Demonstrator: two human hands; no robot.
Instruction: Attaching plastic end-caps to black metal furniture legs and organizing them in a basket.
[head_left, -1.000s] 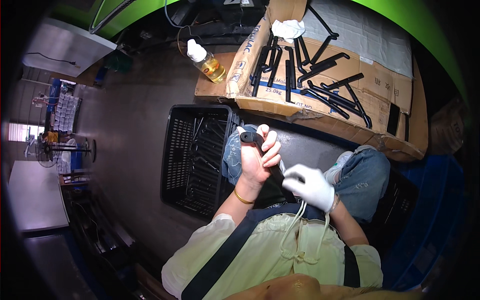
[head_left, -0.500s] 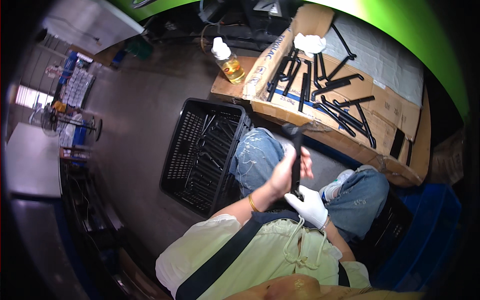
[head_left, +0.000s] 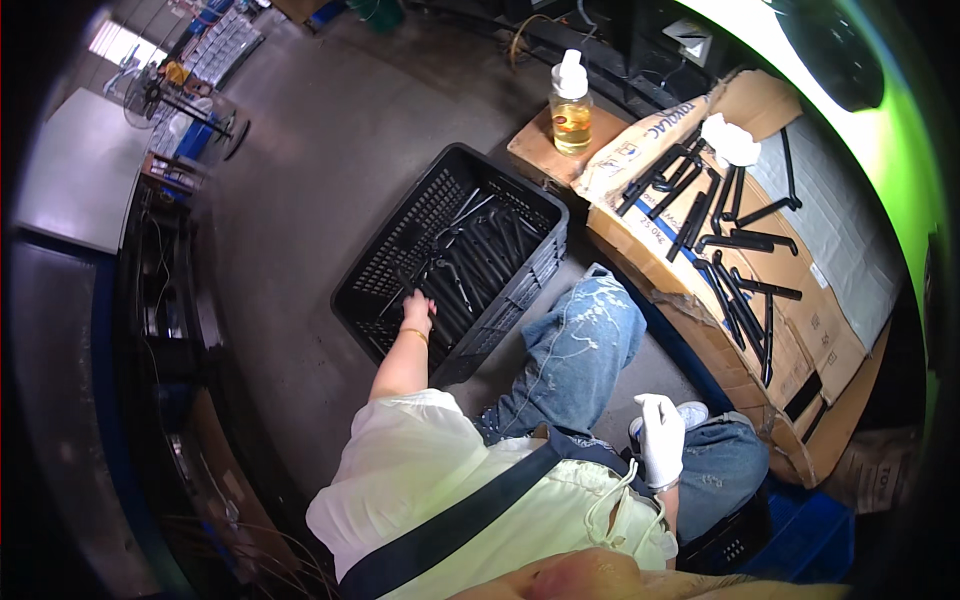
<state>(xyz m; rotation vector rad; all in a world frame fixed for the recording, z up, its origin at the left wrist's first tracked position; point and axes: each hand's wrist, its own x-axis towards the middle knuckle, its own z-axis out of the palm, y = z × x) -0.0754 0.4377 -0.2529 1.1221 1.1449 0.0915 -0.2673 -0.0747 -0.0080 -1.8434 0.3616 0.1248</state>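
Crate (head_left: 520,205) left of cardboard (head_left: 800,330), bottle (head_left: 571,105) behind

Up top, a clear bottle (head_left: 572,105) of amber liquid with a white cap stands upright on a small wooden board (head_left: 540,150). Just to its right, flattened cardboard (head_left: 800,330) spreads over a box, and a scatter of loose black bars (head_left: 735,240) lies across it, with a crumpled white cloth (head_left: 730,140) near the upper edge. Far left, a standing fan (head_left: 165,95) sits beside a pale slab (head_left: 65,170). Grey concrete floor (head_left: 300,150) runs between them. A blue bin (head_left: 820,540) shows at the lower right.
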